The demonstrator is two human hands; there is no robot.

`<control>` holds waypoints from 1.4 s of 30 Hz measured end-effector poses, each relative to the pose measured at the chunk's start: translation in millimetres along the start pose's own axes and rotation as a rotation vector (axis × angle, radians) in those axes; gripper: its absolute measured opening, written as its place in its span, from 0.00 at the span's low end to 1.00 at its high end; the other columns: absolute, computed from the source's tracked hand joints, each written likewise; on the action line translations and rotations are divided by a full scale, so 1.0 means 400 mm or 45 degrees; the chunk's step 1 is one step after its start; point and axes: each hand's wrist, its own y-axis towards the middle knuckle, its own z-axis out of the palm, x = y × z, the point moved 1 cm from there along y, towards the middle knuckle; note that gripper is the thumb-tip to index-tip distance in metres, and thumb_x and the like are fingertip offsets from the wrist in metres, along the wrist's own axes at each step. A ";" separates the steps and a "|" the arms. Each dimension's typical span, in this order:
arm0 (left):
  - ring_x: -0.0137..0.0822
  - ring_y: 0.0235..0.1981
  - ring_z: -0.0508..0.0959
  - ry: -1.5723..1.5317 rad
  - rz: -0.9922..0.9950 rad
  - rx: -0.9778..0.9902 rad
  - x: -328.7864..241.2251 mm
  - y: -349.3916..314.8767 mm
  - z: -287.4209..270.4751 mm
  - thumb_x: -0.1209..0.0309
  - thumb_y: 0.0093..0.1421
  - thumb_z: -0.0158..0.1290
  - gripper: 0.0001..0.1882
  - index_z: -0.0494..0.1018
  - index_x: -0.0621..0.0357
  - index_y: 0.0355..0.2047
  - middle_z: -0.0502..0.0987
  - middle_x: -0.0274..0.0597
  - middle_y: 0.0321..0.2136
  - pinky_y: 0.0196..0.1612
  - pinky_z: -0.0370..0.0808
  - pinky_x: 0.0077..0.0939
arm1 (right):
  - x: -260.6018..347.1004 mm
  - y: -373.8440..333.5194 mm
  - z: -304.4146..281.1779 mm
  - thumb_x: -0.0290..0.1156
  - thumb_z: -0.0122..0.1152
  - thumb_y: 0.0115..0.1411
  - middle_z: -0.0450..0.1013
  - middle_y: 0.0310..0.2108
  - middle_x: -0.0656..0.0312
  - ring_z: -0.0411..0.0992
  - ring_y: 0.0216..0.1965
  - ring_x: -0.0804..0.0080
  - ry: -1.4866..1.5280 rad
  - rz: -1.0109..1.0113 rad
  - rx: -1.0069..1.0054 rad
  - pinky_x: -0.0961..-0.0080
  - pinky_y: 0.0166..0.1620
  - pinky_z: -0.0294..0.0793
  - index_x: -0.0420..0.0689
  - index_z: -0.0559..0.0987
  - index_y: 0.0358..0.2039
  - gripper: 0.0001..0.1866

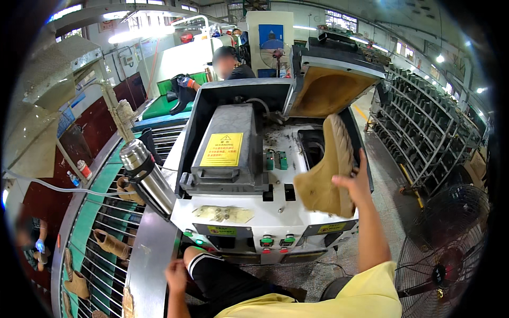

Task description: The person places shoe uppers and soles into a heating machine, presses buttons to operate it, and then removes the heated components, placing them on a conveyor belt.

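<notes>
A tan boot is in my right hand, tilted with its toe up and its sole turned to the right. The thumb lies across the sole side and the fingers reach along the outer edge. The boot hangs in front of the open right bay of a white machine, whose raised lid has a brown hollowed pad. My left hand is low beside my thigh, fingers curled, with nothing visible in it. The machine's left bay has a grey metal cover with a yellow label.
To the left runs a roller conveyor with several tan boots; a steel flask stands at its edge. A person handles a dark boot behind. Racks and a large fan are on the right.
</notes>
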 end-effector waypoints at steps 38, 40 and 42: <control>0.41 0.26 0.79 0.402 0.011 -0.065 0.068 -0.089 0.132 0.70 0.55 0.54 0.08 0.78 0.62 0.27 0.78 0.48 0.23 0.32 0.75 0.32 | -0.332 0.040 0.009 0.28 0.64 0.51 0.74 0.34 0.54 0.74 0.36 0.64 -0.532 -0.364 -0.009 0.71 0.41 0.73 0.40 0.74 0.45 0.19; 0.40 0.29 0.79 0.479 0.155 0.459 -0.020 -0.118 0.309 0.65 0.56 0.55 0.10 0.78 0.60 0.31 0.79 0.48 0.26 0.34 0.75 0.31 | -0.460 -0.093 -0.075 0.24 0.58 0.54 0.63 0.20 0.63 0.61 0.21 0.76 -0.410 -0.516 -0.468 0.76 0.24 0.63 0.39 0.67 0.28 0.08; 0.49 0.33 0.79 0.276 0.172 1.044 -0.087 -0.157 0.475 0.61 0.58 0.53 0.13 0.77 0.58 0.36 0.78 0.50 0.30 0.36 0.75 0.34 | -0.540 -0.234 -0.107 0.26 0.55 0.56 0.56 0.21 0.66 0.54 0.24 0.76 -0.103 -0.179 -0.818 0.76 0.28 0.60 0.44 0.62 0.23 0.12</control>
